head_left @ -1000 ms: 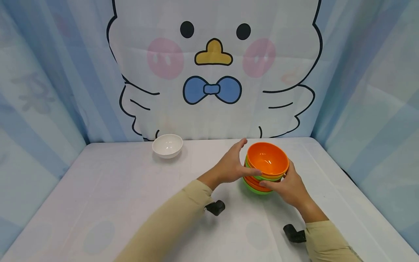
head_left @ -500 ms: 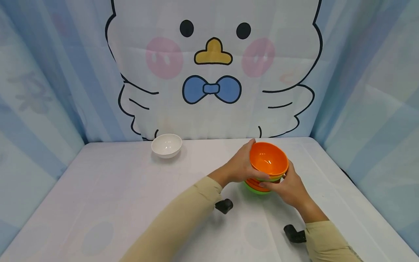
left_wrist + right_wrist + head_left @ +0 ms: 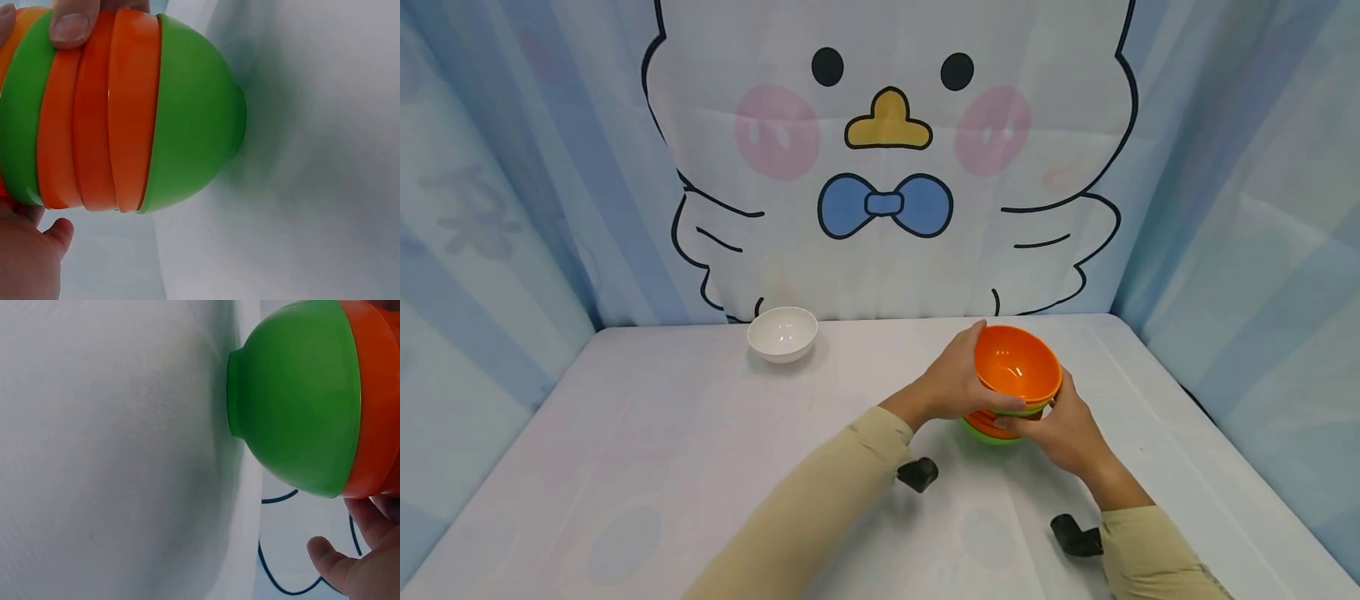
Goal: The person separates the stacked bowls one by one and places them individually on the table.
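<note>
Blue and white fabric forms the backdrop (image 3: pixel 617 167), filling the upper half of the head view and continuing down both side edges; a printed cartoon figure (image 3: pixel 887 275) occupies its upper centre. White cloth covers the table (image 3: pixel 625 433) across the lower half. Two tan sleeves enter from the bottom edge: the left sleeve (image 3: pixel 808 508) at lower centre, the right sleeve (image 3: pixel 1157 554) at lower right.

Stack of bowls (image 3: pixel 119 112): located right of centre in the head view, nested, openings upward. The orange top bowl (image 3: pixel 1018 364) shows its glossy interior. The green bottom bowl (image 3: pixel 194 112) forms the base; three orange bowls (image 3: pixel 97 119) sit directly above it, followed by another green bowl (image 3: pixel 25 119). Contact between base and cloth cannot be confirmed, as shadow surrounds the foot in the wrist views.

Left hand (image 3: pixel 955 379): grips the left side of the stack, thumb laid across the near face below the top rim. Right hand (image 3: pixel 1063 429): grips the right side, thumb on the near face, lower than the left thumb.

White bowl (image 3: pixel 782 335): left of centre, upright near the table's far edge, well apart from the stack.

Black fittings (image 3: pixel 1077 536): one beside each sleeve cuff.
</note>
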The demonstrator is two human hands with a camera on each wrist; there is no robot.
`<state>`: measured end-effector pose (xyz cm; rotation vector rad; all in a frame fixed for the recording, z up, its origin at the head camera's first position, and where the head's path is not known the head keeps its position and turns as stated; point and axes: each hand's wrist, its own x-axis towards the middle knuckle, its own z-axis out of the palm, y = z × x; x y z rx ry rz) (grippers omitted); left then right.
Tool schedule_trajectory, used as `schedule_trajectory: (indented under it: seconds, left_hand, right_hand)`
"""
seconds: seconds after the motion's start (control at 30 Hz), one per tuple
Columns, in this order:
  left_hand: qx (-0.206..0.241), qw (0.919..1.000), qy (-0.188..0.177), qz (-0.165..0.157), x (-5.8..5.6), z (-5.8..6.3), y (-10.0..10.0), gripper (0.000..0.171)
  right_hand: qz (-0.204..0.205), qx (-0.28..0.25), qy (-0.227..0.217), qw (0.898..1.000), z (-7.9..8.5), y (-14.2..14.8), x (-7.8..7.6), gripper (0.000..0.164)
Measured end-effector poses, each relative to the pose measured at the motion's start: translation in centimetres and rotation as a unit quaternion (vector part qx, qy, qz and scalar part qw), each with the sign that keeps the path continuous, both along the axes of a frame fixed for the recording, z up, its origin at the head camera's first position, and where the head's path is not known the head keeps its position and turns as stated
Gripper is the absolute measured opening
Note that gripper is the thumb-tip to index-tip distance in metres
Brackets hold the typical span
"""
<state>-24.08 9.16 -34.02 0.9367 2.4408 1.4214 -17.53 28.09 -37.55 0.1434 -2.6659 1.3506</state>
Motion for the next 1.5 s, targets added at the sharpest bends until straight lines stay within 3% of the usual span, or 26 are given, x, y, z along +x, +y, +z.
schedule_trajectory:
  seconds: [0.3,0.5,0.93,1.5]
  left_hand:
    - [0.007,0.9997,-0.021,0.008,0.2,-0.2,0.1,0.107]
    - [0.008,0.9996,-0.026,0.008,0.1,-0.3,-0.1,0.107]
    - [0.033,0.9994,-0.005,0.004,0.1,-0.3,-0.4,0.104]
    - [0.095,0.9930,0.019,0.068,-0.4,1.7,-2.8,0.107]
  right_hand:
    - [-0.008,0.009,-0.018,1.000,0.4,0.1,0.1,0.102]
    - [0.004,0.008,-0.004,1.000,0.4,0.0,0.0,0.101]
    - [0.018,0.004,-0.001,1.000,0.4,-0.1,0.0,0.100]
    - [0.020,0.007,0.001,1.000,0.5,-0.2,0.2,0.103]
